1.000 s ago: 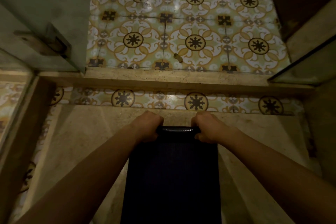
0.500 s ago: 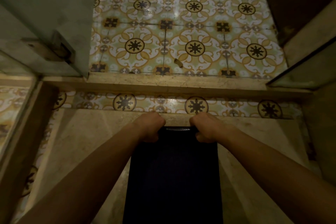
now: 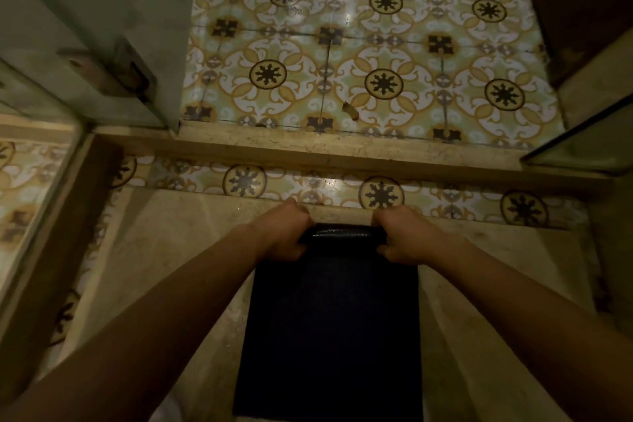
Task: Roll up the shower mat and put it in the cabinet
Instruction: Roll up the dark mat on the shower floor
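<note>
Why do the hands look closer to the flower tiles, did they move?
Yes. Both the left hand and right hand slid a little forward toward the patterned tile strip, taking the shower mat's rolled end along.

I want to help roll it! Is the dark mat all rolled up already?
No, the mat still lies mostly flat, with only its far end curled.

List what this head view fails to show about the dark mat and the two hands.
- Dark blue rectangular shower mat: near end cut off by the bottom edge.
- Its rolled far edge's ends: covered by the left hand and right hand.
- Fingertips: curled under, hidden.
- Cabinet: none identifiable in the frame.
</note>
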Tool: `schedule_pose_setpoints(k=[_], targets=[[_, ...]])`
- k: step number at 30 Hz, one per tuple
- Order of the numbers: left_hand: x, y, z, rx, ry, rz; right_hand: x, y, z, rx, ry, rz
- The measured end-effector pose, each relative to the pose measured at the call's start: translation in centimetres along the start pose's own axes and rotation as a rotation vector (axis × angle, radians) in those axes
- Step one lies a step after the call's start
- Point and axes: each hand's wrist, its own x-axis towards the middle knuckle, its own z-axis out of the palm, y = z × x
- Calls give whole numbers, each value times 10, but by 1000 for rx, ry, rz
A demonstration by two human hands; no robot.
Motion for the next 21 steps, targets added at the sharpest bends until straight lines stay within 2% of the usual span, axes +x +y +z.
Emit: schedule_pose_setpoints(k=[5,10,21], targets=[[3,5,2,31,48,-64,1,-3,2,-77,55,-17],[1,9,6,105,56,-37,-4,-4,3,-92,69,-63],[12,2,-4,61,182,-27,-7,-4,9,-104,288,-11]])
